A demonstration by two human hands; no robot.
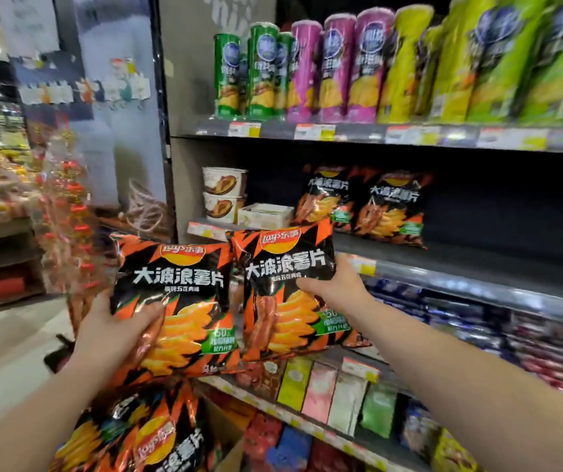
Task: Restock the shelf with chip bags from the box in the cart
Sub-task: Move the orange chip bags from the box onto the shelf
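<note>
I hold two black-and-orange chip bags upright in front of the shelving. My left hand [116, 332] grips the left chip bag [184, 294] at its lower left side. My right hand [336, 284] grips the right chip bag [280, 267] on its right edge, close to the middle shelf [460, 267]. Two matching chip bags [365, 202] stand on that shelf, with dark open space to their right. More of the same bags [143, 434] lie in the cardboard box [229, 434] at the bottom left.
Tall green, purple and lime chip cans [341, 69] fill the upper shelf. Stacked snack cups [223, 195] and a small white tray [266, 214] sit at the middle shelf's left end. Lower shelves hold small boxes [327, 390] and blue packs. An aisle floor [7, 345] opens to the left.
</note>
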